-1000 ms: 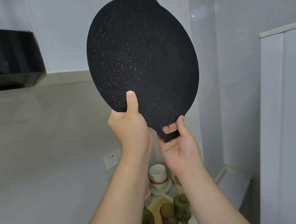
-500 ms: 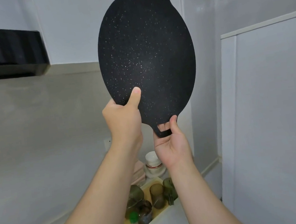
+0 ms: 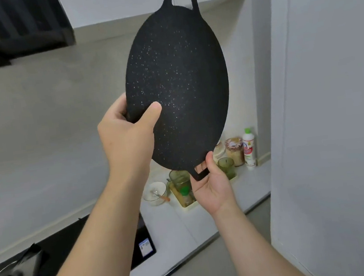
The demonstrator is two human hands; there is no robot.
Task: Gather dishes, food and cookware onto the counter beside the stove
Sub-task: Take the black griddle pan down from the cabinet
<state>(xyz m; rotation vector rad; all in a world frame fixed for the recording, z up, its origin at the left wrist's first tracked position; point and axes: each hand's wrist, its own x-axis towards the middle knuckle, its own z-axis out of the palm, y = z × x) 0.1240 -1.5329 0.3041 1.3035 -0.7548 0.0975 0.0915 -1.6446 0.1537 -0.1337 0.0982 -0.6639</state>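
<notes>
Lowered since the earlier frames, the round black speckled griddle pan (image 3: 176,87) is held upright above the white counter (image 3: 179,228). Its left rim is gripped by the left hand (image 3: 126,140), thumb across the face; its near loop handle is pinched by the right hand (image 3: 213,187).

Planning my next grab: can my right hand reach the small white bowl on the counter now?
Probably not yet: the right hand grips the lower handle of the black pan, the left hand its edge. Nothing covers the white bowl below.
</notes>
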